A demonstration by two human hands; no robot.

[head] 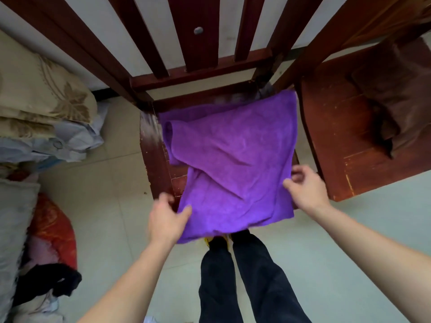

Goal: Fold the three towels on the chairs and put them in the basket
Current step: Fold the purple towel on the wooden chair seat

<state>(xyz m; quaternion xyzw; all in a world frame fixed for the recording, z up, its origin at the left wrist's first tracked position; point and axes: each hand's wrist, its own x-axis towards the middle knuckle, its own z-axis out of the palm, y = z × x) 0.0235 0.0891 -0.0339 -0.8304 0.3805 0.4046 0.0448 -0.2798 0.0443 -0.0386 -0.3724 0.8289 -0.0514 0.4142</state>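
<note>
A purple towel [233, 164] lies rumpled over the seat of a dark wooden chair [151, 145], its near edge hanging off the front. My left hand [166, 217] pinches the towel's near left corner between thumb and fingers. My right hand [305, 187] pinches the near right edge. A brown towel [391, 94] lies crumpled on a second wooden chair [345, 145] to the right. No basket is in view.
Folded bedding and pillows [44, 108] pile up at the left, with a red cloth bundle [53, 229] and a black garment [49, 280] on the floor below them. My legs in dark trousers [245, 276] stand on the pale tiled floor before the chair.
</note>
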